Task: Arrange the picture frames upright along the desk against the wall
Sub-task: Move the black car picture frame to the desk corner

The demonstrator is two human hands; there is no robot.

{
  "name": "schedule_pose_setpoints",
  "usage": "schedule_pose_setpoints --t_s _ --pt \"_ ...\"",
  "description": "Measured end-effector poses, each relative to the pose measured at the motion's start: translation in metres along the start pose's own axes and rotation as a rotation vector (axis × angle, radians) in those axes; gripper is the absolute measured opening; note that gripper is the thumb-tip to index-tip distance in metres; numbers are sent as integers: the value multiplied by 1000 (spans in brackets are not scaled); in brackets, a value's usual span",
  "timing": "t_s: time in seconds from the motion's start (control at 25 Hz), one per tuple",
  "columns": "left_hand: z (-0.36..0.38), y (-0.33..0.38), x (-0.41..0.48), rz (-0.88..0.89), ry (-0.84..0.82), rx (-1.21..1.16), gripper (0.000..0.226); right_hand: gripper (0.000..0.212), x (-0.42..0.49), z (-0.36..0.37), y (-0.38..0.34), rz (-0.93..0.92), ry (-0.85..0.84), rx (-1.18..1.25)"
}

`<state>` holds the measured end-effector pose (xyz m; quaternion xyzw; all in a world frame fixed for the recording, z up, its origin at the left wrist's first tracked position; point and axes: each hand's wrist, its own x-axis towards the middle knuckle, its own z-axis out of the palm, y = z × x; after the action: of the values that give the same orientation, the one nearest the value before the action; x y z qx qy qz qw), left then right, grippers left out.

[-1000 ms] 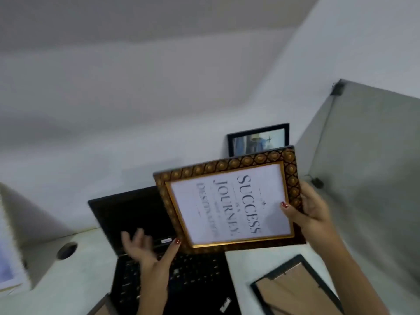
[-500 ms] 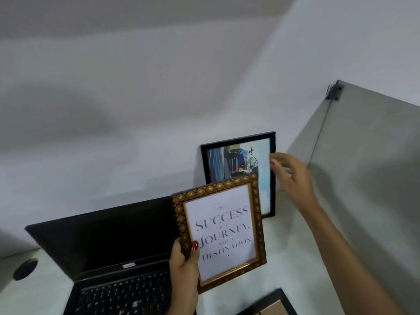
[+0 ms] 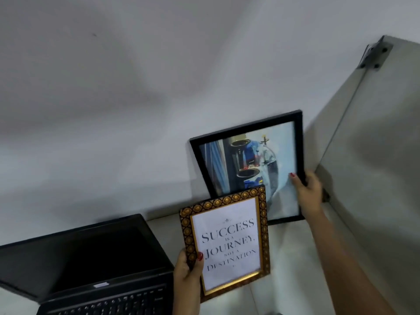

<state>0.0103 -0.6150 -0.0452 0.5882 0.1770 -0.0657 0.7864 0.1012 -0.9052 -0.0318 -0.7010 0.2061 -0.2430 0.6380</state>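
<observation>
A gold-patterned frame (image 3: 227, 242) with the words "Success is a journey, not a destination" is held upright above the desk by my left hand (image 3: 188, 273), which grips its lower left edge. Behind it a larger black frame (image 3: 247, 164) with a blue picture leans against the white wall in the desk's back right corner, tilted slightly. My right hand (image 3: 306, 189) grips the black frame's right edge, thumb on the glass. The gold frame covers the black frame's lower left corner.
An open black laptop (image 3: 91, 264) stands on the white desk (image 3: 291, 269) to the left of the frames. A grey partition panel (image 3: 375, 167) rises along the desk's right side, fixed by a bracket (image 3: 375, 55) at its top.
My right hand let go of the gold frame, reached to the black frame and took hold of its right edge. My left hand turned the gold frame upright and holds it alone.
</observation>
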Motion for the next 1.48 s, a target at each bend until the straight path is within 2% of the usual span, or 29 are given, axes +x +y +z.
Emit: schedule_pose_setpoints --t_s 0.24,0.36,0.48,0.56,0.68,0.84,1.0,1.08,1.16,1.2,1.28,1.36,1.44,1.48 --pt "6 3 58 139 104 59 24 35 -17 -88 -18 -109 184 -60" --pt "13 7 86 102 105 82 21 25 -25 -111 -15 -127 225 -82" --pt "16 13 108 55 67 83 31 27 -38 -118 -17 -145 191 -105" --pt "19 18 120 55 44 106 31 26 -47 -114 -11 -122 151 -106" --pt "21 15 132 26 50 57 26 11 -59 -105 -3 -80 102 -99" --pt "25 12 135 -1 72 105 43 34 -71 -100 7 -44 69 -84" --pt "26 17 122 152 221 238 83 14 -94 -90 -2 -57 107 -39" --pt "30 14 103 235 181 436 90 24 -105 -84 -7 -69 123 -35" --pt "31 12 77 307 73 498 88 31 -121 -76 -15 -80 125 -30" --pt "28 14 65 314 9 453 85 34 -131 -72 -20 -95 117 -47" --pt "16 33 32 208 -209 155 77 44 -151 -64 -39 -141 105 -97" --pt "0 48 3 59 -429 -113 87 57 -169 -61 -67 -208 94 -153" --pt "-16 59 -26 42 -416 -184 92 54 -186 -57 -101 -284 55 -200" --pt "-24 64 -37 59 -367 -227 91 45 -194 -54 -118 -358 23 -221"
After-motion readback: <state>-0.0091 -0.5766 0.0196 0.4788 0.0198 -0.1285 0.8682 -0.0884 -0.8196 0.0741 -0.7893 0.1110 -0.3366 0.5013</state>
